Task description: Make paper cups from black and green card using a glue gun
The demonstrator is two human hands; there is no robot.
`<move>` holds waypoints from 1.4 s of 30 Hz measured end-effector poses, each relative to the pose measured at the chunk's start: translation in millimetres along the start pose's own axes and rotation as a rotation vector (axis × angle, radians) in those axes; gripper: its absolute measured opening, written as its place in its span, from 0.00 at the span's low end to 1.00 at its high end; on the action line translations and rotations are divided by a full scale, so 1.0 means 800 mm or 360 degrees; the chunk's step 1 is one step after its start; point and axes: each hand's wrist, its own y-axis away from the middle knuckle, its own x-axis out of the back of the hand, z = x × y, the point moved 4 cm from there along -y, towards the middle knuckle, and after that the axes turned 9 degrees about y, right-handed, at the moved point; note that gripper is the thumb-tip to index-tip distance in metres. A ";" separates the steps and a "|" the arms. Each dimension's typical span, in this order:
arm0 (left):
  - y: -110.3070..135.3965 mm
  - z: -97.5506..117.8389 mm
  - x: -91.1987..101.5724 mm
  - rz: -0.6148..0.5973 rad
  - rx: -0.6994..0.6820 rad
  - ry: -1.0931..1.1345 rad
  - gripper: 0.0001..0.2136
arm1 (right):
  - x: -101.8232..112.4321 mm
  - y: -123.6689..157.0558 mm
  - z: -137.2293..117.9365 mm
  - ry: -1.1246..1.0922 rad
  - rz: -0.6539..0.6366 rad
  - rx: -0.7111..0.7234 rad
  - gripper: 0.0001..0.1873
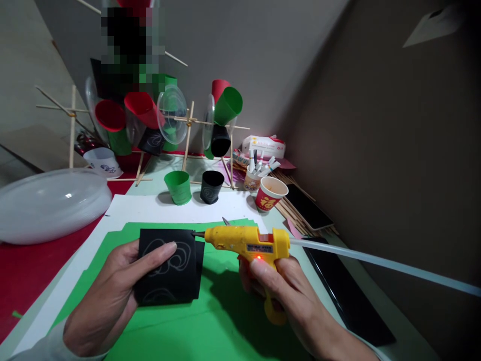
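My left hand (124, 281) grips a folded piece of black paper (169, 281) with pale swirl drawings, thumb on its front face and the other fingers behind. A second black edge shows behind it on the right. In my right hand (278, 286) is a yellow glue gun (233, 237), its red light glowing. The nozzle points left and meets the paper's upper right edge. From the back of the gun a long translucent glue stick (383, 265) runs off to the right. Below both hands lies green paper (233, 326).
Beyond the green paper stand a green cup (178, 188), a black cup (212, 187) and a red-and-white paper cup (271, 194). A stick frame (188, 135) carries coloured cups behind them. Clear plastic (56, 200) bulges at left; a phone (306, 205) and a black slab (349, 296) lie right.
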 end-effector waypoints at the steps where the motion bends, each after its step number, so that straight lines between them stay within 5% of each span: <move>1: -0.001 0.000 0.000 0.0001 0.0001 0.0000 0.23 | 0.000 0.000 0.000 0.0001 0.0002 0.0001 0.34; 22: -0.005 0.002 0.001 0.0054 -0.0036 0.0005 0.25 | 0.000 0.008 0.004 0.0131 0.0060 -0.0255 0.35; 42: 0.000 0.010 -0.002 0.0051 -0.0037 0.0040 0.24 | 0.000 0.010 0.005 0.0083 0.0080 -0.0239 0.35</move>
